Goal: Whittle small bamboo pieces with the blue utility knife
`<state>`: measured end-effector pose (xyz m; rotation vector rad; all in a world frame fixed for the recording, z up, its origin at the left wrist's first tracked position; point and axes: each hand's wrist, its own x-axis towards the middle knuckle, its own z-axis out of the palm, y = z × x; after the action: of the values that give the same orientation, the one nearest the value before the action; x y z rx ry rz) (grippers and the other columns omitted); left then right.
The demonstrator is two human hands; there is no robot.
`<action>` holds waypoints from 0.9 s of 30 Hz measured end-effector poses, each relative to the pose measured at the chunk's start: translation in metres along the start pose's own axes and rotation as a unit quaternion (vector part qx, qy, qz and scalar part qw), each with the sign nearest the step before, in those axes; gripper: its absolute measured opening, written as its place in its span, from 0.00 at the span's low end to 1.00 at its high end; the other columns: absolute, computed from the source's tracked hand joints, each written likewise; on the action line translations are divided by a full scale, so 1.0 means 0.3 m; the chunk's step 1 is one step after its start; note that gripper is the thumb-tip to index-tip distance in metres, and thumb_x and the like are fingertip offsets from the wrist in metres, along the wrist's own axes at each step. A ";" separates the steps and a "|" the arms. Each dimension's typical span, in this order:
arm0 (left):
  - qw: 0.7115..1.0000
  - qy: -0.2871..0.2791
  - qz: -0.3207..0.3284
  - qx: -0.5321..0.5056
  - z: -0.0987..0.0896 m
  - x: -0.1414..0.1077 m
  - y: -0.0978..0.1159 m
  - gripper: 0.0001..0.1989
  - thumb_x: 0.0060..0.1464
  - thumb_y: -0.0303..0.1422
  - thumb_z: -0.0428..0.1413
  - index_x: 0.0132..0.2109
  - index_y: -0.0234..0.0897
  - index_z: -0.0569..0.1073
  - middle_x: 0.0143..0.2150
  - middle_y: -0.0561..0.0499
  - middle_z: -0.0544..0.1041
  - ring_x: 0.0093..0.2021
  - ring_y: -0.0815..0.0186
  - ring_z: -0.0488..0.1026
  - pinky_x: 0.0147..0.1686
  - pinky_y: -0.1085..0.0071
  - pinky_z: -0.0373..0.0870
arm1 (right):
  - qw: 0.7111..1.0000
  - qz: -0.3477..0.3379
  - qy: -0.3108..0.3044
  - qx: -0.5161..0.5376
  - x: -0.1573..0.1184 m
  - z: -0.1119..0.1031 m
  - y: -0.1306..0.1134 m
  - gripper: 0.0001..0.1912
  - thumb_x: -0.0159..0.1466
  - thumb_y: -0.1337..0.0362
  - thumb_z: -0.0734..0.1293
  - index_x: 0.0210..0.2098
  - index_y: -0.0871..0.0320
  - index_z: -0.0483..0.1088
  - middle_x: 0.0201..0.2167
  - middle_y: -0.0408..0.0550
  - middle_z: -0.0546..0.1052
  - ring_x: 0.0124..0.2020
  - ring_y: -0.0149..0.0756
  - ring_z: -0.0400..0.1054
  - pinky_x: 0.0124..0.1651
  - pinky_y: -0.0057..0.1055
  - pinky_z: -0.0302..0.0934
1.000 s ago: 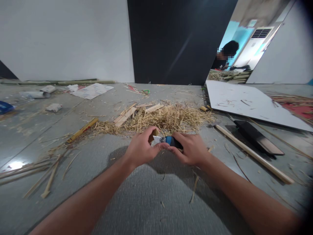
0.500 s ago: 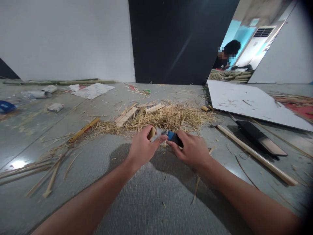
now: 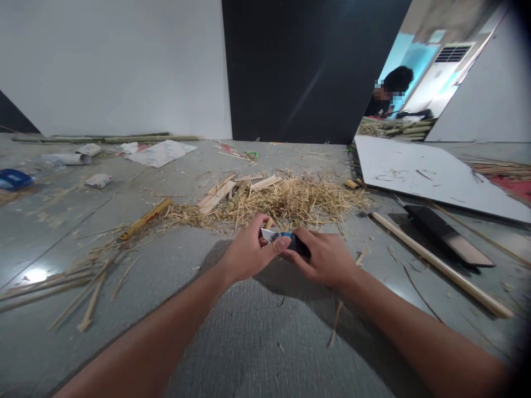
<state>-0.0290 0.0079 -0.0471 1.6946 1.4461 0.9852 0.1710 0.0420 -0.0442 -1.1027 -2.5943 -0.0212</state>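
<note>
My right hand [image 3: 327, 255] is closed around the black and blue handle of a utility knife [image 3: 301, 246]. Its wide silver blade points left, toward my other hand. In my left hand [image 3: 249, 251] a short piece of bamboo [image 3: 269, 223] is gripped, mostly hidden by the fingers. The left thumb lies against the front end of the knife, and the blade is right beside the bamboo. Just beyond both hands, a heap of pale shavings [image 3: 298, 199] lies on the floor with a few flat wood strips [image 3: 218, 198] at its left.
A yellow bamboo stick [image 3: 145, 219] and thin strips [image 3: 45, 284] lie left. To the right are a long pale rod [image 3: 440, 262], a dark flat object [image 3: 435, 226] and a white board [image 3: 435, 177]. Another person [image 3: 394, 88] is at the back right, beyond the dark panel [image 3: 307, 72].
The knife blade has gone from blurred to sharp and sits nearer the left palm. The bamboo piece has turned in my left hand, and both hands are slightly lower. The view has shifted a little.
</note>
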 end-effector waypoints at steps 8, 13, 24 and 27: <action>0.997 -0.009 0.067 0.034 -0.014 -0.019 0.014 0.24 0.56 0.50 0.54 0.53 0.40 0.63 0.30 0.57 0.65 0.22 0.73 0.61 0.22 0.75 0.57 | 0.999 -0.014 -0.033 0.034 0.002 -0.018 -0.003 0.23 0.68 0.45 0.54 0.37 0.59 0.64 0.27 0.50 0.76 0.23 0.34 0.63 0.28 0.31 0.40; 0.993 -0.012 0.104 0.046 -0.026 -0.025 0.013 0.24 0.58 0.48 0.53 0.55 0.41 0.63 0.30 0.56 0.65 0.23 0.72 0.61 0.23 0.74 0.57 | 0.998 -0.026 -0.032 0.052 0.000 -0.023 -0.002 0.23 0.68 0.44 0.53 0.37 0.58 0.63 0.25 0.48 0.74 0.22 0.33 0.62 0.28 0.31 0.40; 0.987 0.004 0.093 0.133 -0.021 -0.014 0.014 0.23 0.57 0.50 0.52 0.51 0.39 0.64 0.28 0.57 0.68 0.21 0.71 0.62 0.24 0.73 0.53 | 0.999 -0.020 -0.015 0.031 0.004 -0.027 0.013 0.23 0.67 0.44 0.54 0.37 0.58 0.63 0.26 0.48 0.75 0.23 0.34 0.63 0.28 0.32 0.38; 0.985 0.009 0.081 0.152 -0.017 -0.012 0.017 0.20 0.58 0.49 0.51 0.49 0.39 0.63 0.23 0.58 0.67 0.22 0.68 0.63 0.24 0.73 0.51 | 1.000 -0.013 -0.001 0.016 0.003 -0.027 0.015 0.24 0.67 0.43 0.53 0.37 0.58 0.64 0.27 0.48 0.75 0.23 0.35 0.63 0.28 0.32 0.38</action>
<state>-0.0314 0.0039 -0.0407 2.0548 1.5522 0.9003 0.1758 0.0446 -0.0367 -1.0598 -2.6011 0.0149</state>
